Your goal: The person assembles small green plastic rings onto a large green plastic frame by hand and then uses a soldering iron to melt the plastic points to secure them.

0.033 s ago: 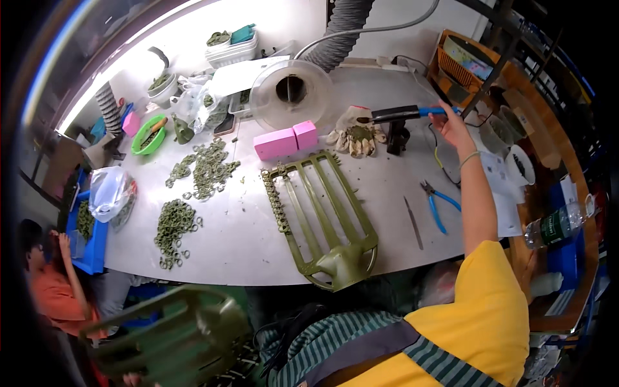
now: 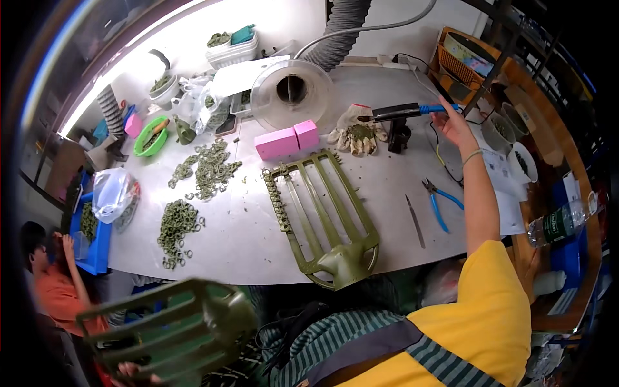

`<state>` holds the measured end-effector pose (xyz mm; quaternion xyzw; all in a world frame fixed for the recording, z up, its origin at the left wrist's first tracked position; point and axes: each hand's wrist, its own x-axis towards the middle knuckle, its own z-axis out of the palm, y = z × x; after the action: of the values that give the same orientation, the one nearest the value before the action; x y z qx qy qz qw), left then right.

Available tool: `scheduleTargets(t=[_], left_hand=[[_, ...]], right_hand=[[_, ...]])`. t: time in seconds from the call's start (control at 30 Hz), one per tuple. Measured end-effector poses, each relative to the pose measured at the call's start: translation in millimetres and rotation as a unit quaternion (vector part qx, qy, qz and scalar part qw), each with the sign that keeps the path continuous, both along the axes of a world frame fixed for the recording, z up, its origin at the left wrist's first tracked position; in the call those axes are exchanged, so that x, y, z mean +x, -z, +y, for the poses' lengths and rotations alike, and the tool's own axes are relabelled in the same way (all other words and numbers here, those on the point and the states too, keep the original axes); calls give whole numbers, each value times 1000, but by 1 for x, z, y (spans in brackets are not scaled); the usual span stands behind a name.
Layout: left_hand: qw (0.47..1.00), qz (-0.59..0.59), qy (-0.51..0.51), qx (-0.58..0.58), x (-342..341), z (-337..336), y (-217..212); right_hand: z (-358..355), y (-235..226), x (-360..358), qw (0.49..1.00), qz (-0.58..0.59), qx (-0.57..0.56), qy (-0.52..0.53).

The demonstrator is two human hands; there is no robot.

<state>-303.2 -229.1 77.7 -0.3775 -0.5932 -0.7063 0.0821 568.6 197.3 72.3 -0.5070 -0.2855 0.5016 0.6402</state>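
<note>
My left hand (image 2: 137, 374), low at the left, closes on an olive-green slotted frame (image 2: 222, 319), partly blurred, held off the table's near edge. With my right arm stretched out, my right hand (image 2: 456, 126) has its fingers around the blue handle of a soldering iron (image 2: 438, 109). The iron lies in a black stand (image 2: 398, 137), its tip pointing left. A second green slotted frame (image 2: 342, 261) lies on the table, small rings lining its left bar. Left of it are two piles of green rings (image 2: 177, 229). A stained work glove (image 2: 356, 132) lies beside the stand.
Pink blocks (image 2: 277, 143) stand behind the frame, before a clear round hood (image 2: 261, 93) on a grey duct. Blue-handled pliers (image 2: 440, 209) and a thin metal blade (image 2: 414, 220) lie at right. A green basket (image 2: 151, 148) stands left. Another person (image 2: 58, 290) sits at far left.
The frame in my left hand has risen slightly and tilted, and more of my left fingers shows. My right hand stays at the iron's handle. The whole view has shifted a little.
</note>
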Motion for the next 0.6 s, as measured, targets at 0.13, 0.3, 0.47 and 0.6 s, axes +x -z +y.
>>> scheduleTargets(t=[0.13, 0.3, 0.47, 0.6], left_hand=[[943, -238, 202, 111, 62, 124, -71], [878, -224, 422, 32, 200, 226, -135], [741, -318, 591, -31, 360, 269, -143], [535, -266, 801, -39, 418, 296, -135]], right_hand=[[-50, -8, -16, 998, 31, -28, 55], [-150, -55, -166, 921, -178, 147, -314], [-238, -85, -197, 866, -191, 169, -429], [-294, -86, -173, 932, -184, 116, -288]])
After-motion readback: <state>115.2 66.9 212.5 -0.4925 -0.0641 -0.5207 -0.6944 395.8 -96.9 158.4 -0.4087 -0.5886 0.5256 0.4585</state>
